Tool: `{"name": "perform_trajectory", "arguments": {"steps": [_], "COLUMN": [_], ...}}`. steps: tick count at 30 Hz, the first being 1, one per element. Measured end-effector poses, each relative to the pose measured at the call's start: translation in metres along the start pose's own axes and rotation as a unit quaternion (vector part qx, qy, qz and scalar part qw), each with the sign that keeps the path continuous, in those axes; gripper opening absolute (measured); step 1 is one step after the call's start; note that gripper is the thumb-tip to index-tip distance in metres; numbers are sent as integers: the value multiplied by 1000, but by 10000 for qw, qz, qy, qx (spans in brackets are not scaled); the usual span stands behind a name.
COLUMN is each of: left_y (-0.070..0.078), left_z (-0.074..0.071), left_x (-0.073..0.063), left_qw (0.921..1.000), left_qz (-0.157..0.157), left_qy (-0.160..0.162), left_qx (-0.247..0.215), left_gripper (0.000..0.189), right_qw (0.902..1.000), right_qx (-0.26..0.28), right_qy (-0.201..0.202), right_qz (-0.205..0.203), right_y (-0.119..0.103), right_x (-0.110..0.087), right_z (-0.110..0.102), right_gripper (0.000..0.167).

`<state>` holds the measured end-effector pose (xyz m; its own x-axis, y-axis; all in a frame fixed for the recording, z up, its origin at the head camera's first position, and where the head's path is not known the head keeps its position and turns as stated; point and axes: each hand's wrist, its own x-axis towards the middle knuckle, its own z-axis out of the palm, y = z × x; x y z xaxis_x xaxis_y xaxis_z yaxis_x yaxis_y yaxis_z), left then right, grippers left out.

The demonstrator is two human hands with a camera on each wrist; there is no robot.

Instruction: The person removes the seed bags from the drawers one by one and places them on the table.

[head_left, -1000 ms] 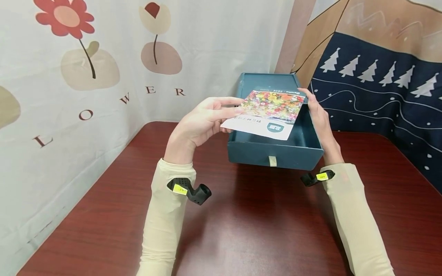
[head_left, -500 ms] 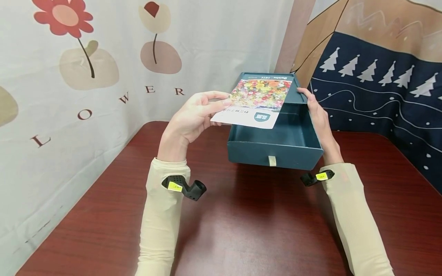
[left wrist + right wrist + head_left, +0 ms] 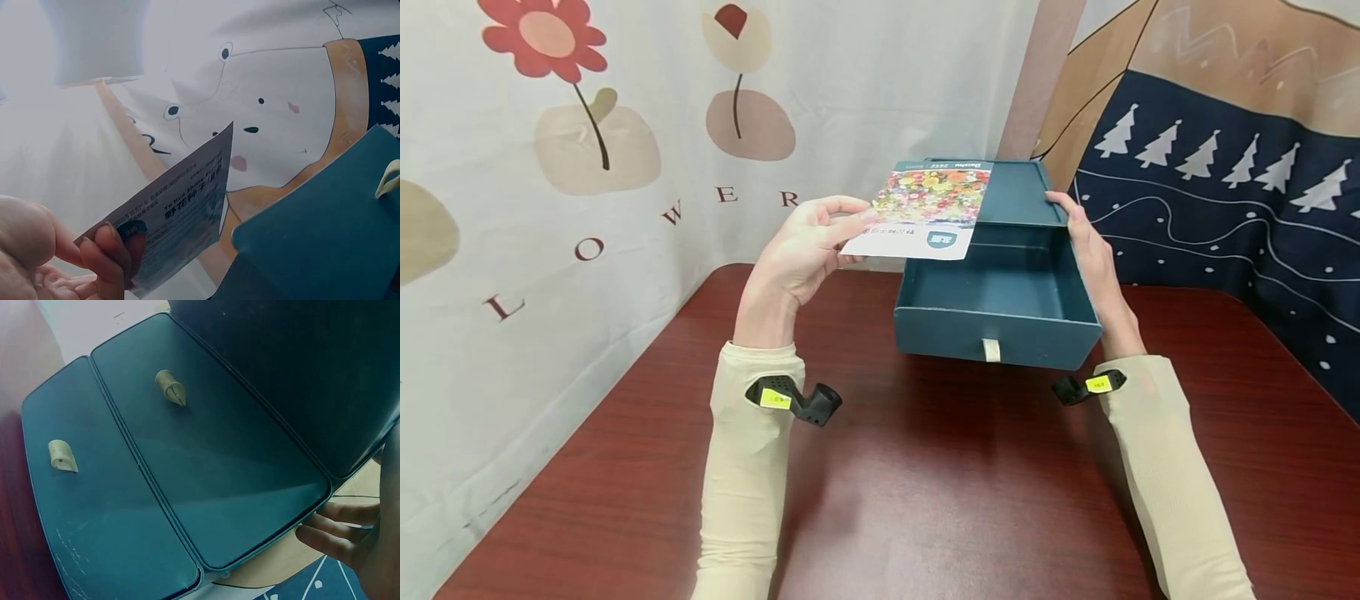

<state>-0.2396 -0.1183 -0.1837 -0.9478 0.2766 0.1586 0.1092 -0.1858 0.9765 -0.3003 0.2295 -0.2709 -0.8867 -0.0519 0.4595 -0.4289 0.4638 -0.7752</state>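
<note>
My left hand point(image 3: 797, 254) pinches the lower left corner of a flat seed packet point(image 3: 928, 200) between thumb and fingers. Colourful flowers cover its front; the printed back of the packet point(image 3: 187, 206) shows in the left wrist view. It hangs beside and partly over a teal drawer cabinet point(image 3: 1018, 192). The cabinet's top drawer point(image 3: 932, 333) is pulled out, and its visible inside is bare. My right hand point(image 3: 1093, 258) rests along the right side, one fingertip at the cabinet's top edge. In the right wrist view, extended fingers point(image 3: 337, 531) lie against the side.
Below the pulled-out drawer, a middle drawer point(image 3: 206, 456) and a lower drawer point(image 3: 100, 512) sit closed, each with a cream pull tab. The cabinet stands on a dark red wooden table point(image 3: 925, 500). Printed curtains point(image 3: 850, 100) hang close behind and to the sides.
My left hand has moved left and slightly up with the seed packet, from over the drawer to its left side, uncovering more of the drawer's inside. My right hand stays in place.
</note>
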Motion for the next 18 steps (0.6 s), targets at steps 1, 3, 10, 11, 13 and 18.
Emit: {"name": "perform_trajectory", "arguments": {"steps": [1,3,10,11,13,18], "left_y": [0,1,2,2,2,2], "left_z": [-1,-2,-10,-11,-13,-18], "left_x": [0,1,1,1,1,0], "left_qw": [10000,9998,9990,9989,9987,9979], "left_qz": [-8,12,101,88,85,162], "left_qy": [59,179,432,450,497,630], "left_qx": [-1,56,53,52,67,-43], "left_gripper": [17,19,30,33,36,38], "right_qw": [10000,10000,9999,9999,9999,9999], "right_qx": [-4,-34,-68,-66,-70,-76], "right_qy": [4,15,20,11,4,12], "right_qz": [-9,-39,-82,-76,-74,-81], "right_y": [0,0,0,0,1,1], "right_x": [0,0,1,1,1,1], "right_z": [0,-1,0,1,1,1], "right_gripper": [54,54,54,54,54,54]}}
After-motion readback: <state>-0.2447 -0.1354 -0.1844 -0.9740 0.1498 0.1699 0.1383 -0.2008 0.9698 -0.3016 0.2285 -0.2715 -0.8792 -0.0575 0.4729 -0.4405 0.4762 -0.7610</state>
